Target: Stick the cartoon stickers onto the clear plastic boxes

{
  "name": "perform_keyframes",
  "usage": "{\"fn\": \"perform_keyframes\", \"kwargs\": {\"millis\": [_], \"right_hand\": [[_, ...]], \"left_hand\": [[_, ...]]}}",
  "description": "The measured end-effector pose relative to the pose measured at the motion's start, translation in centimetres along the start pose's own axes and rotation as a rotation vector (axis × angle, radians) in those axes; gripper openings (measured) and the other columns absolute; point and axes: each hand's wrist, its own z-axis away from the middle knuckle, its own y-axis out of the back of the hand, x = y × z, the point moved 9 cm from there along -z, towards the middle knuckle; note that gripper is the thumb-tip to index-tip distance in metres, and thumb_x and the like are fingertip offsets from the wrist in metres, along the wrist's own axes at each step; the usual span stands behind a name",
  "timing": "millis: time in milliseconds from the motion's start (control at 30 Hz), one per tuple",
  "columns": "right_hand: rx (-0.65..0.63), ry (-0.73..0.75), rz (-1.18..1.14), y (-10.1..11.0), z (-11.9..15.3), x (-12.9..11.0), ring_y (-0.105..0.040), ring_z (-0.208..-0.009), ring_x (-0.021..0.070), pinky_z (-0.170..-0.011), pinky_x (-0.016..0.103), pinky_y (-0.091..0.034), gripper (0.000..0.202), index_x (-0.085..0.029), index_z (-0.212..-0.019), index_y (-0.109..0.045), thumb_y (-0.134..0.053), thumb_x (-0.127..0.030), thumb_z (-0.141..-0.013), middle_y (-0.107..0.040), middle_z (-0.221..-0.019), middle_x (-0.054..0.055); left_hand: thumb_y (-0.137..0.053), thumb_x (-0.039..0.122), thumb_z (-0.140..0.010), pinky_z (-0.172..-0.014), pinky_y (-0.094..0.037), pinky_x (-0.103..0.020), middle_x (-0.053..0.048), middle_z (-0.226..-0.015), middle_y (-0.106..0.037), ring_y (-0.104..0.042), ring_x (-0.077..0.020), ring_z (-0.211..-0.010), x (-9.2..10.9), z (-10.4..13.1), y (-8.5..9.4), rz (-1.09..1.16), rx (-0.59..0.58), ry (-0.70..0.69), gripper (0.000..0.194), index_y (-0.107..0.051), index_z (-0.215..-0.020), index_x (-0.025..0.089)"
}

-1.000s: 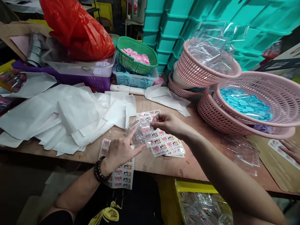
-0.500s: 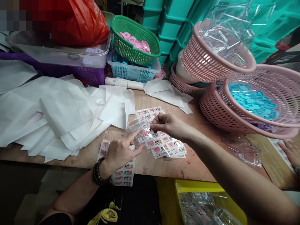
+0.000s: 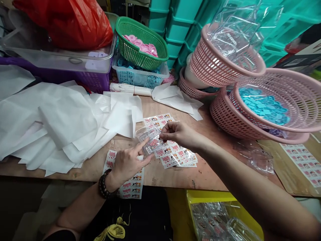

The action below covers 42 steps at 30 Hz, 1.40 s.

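Observation:
A clear plastic case [image 3: 148, 134] lies tilted between my hands, above the printed sticker sheets. My left hand [image 3: 128, 164], with a dark beaded bracelet at its wrist, grips the near left side of the case, index finger along the top and thumb at the lower edge. At the case's right end, my right hand [image 3: 173, 132] pinches the end of a small sticker [image 3: 153, 142] with pink print, its fingertips partly hiding it. Sticker sheets [image 3: 175, 154] with cats and pink lettering lie under and beside the case. Another sheet [image 3: 131, 189] lies beneath my left wrist.
White backing papers [image 3: 67, 117] pile up at the left. Behind stand a green basket [image 3: 141, 55] of pink pieces and pink baskets [image 3: 230, 113], one with blue pieces. A yellow bin [image 3: 200, 195] below the table edge holds clear cases. More sticker sheets [image 3: 304, 162] lie at the right.
The view has shifted slightly to the right. Another person's hand at the right edge has left the sheet there and is out of view. My hands keep nearly the same pose on the case.

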Motion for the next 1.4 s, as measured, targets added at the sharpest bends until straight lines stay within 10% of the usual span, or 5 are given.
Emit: {"fn": "perform_keyframes", "kwargs": {"millis": [767,1100,1233,1400], "right_hand": [[0.065,-0.078,0.164,0.0,0.9,-0.1,-0.044,-0.049,0.0078,-0.048,0.023,-0.031,0.014,-0.018,-0.065,-0.056,-0.068,-0.018,-0.074,-0.06,-0.057,-0.003],[0.307,0.008,0.857,1.9,3.1,-1.2,-0.059,-0.066,0.0204,-0.06,0.029,-0.038,0.026,-0.02,-0.097,-0.063,-0.072,-0.037,-0.08,-0.063,-0.067,0.002],[0.358,-0.098,0.542,4.5,3.0,2.2,-0.061,-0.07,0.0208,-0.061,0.031,-0.043,0.039,-0.017,-0.103,-0.065,-0.064,-0.051,-0.086,-0.069,-0.081,0.008],[0.035,-0.1,-0.023,-1.0,2.0,5.8,-0.065,-0.086,0.0234,-0.081,0.037,-0.05,0.046,-0.017,-0.088,-0.069,-0.074,-0.061,-0.073,-0.073,-0.091,0.007]], "left_hand": [[-0.07,0.041,-0.089,-0.056,-0.042,-0.022,0.006,-0.067,-0.069,-0.063,-0.0102,-0.056,0.8,0.2,0.6,0.015,0.04,-0.072,0.054,-0.06,-0.139,0.026],[-0.064,0.033,-0.094,-0.056,-0.04,-0.022,0.001,-0.071,-0.071,-0.062,-0.0112,-0.06,2.4,0.9,0.3,0.02,-0.001,-0.205,0.034,-0.07,-0.128,0.03],[-0.068,0.034,-0.092,-0.055,-0.041,-0.022,0.001,-0.072,-0.072,-0.062,-0.011,-0.059,2.2,1.3,-0.2,0.083,-0.001,-0.202,0.032,-0.072,-0.124,0.03],[-0.068,0.033,-0.092,-0.061,-0.047,-0.019,0.001,-0.076,-0.074,-0.066,-0.0107,-0.064,1.4,1.5,-0.9,0.189,-0.023,-0.187,0.033,-0.071,-0.125,0.03]]}}
